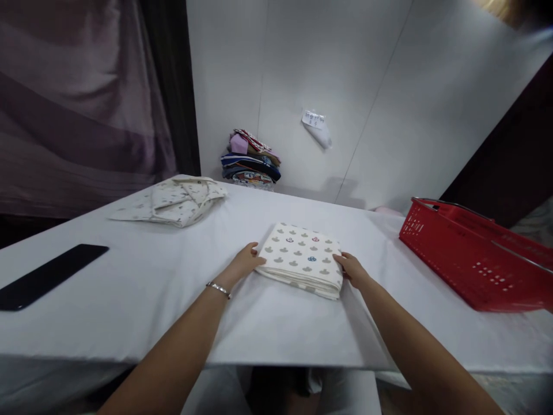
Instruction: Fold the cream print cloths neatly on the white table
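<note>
A folded white cloth [301, 255] with grey motifs and a few small red and blue ones lies in front of me in the head view. Its several layers show along the near edge. My left hand [247, 260], with a silver bracelet at the wrist, grips its left edge, thumb on top. At the right edge my right hand [351, 268] holds the cloth, thumb above and the other fingers partly hidden at the side. Farther left lies a loosely folded white garment [185, 202] with small dark prints.
A white-covered table [181, 317] spans the view. To the right stands a red plastic basket [466, 253] with metal handles. A black flat board [47, 276] lies at the left. Against the back wall is a stack of folded clothes [251, 161]; a paper note [317, 128] hangs above.
</note>
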The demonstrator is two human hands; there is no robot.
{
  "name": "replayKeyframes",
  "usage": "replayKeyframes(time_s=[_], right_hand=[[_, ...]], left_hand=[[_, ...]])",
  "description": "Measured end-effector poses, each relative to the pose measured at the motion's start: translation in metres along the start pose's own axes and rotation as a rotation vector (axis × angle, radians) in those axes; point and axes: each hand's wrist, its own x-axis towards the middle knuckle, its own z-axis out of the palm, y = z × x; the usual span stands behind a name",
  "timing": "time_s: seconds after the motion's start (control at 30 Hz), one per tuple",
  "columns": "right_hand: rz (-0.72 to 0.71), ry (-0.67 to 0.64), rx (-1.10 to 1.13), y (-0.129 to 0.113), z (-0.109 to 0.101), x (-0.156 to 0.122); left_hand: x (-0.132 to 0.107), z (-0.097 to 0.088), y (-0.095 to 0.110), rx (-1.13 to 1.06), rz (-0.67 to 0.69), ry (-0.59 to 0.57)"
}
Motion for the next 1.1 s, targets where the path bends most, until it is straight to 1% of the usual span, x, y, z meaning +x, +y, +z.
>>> replayKeyframes(time_s=[0.17, 0.27, 0.37, 0.47, 0.57, 0.7, 0.87, 0.97, 1.1], right_hand=[[-0.048, 0.083, -0.078, 0.007, -0.006, -0.016], [-0.096, 0.083, -0.11, 0.011, -0.014, -0.025], [-0.075, 0.024, -0.104, 0.014, -0.022, -0.036], [-0.013, -0.088, -0.111, 0.014, -0.027, -0.049], [0.026, -0.183, -0.129, 0.013, -0.025, -0.06], [0.061, -0.256, -0.11, 0.013, -0.02, -0.065], [0.034, -0.254, -0.087, 0.013, -0.017, -0.065], [0.057, -0.255, -0.14, 0.014, -0.016, -0.067], [0.057, -0.222, -0.216, 0.016, -0.014, -0.069]], left_hand=[[-0.001, -0.001, 0.002, 0.014, 0.021, -0.011], [-0.001, -0.001, 0.003, -0.001, 0.008, -0.011], [-0.001, -0.001, 0.004, -0.009, 0.013, -0.01], [0.0, 0.0, 0.004, 0.0, 0.031, -0.022], [0.0, -0.001, 0.004, 0.0, 0.034, -0.023], [-0.001, -0.001, 0.005, 0.022, 0.036, -0.012], [-0.002, -0.001, 0.007, 0.019, 0.022, -0.018], [-0.002, -0.001, 0.007, 0.023, 0.01, -0.025], [0.002, -0.001, 0.003, 0.003, 0.011, -0.012]])
